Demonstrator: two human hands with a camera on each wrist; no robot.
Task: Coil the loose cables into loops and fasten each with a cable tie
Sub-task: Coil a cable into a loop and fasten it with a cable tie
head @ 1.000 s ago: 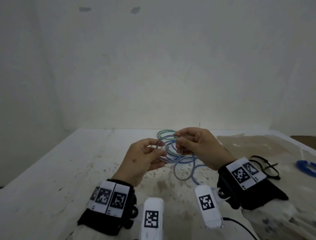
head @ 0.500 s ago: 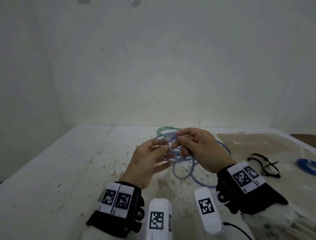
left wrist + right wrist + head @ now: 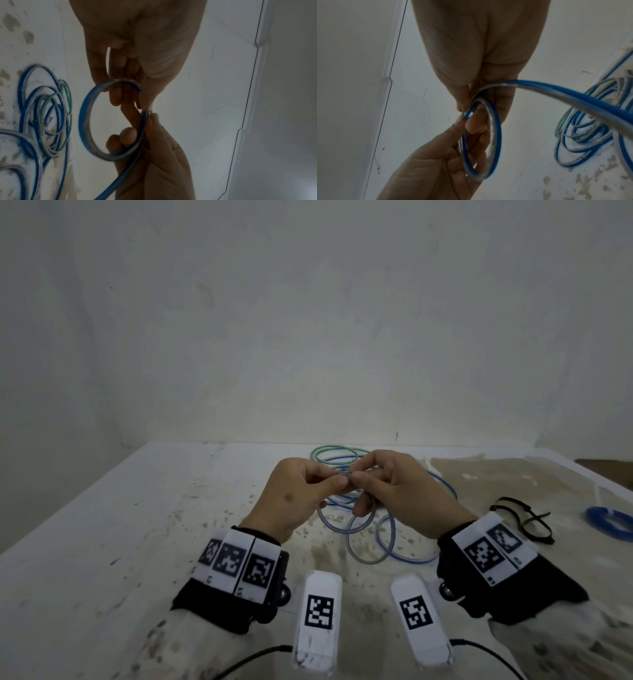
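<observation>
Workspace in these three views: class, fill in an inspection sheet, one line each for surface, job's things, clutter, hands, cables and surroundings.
Surface: white table, stained and speckled; a tan sheet covers its right part.
Job's things: blue cable, one small loop formed; black ties lie on the sheet; blue coil at the right edge.
Clutter: nothing seen.
Hands: left hand and right hand both pinch the loop above the table.
Cables: loose blue and green cables lie tangled behind and under the hands.
Surroundings: bare white wall.
</observation>
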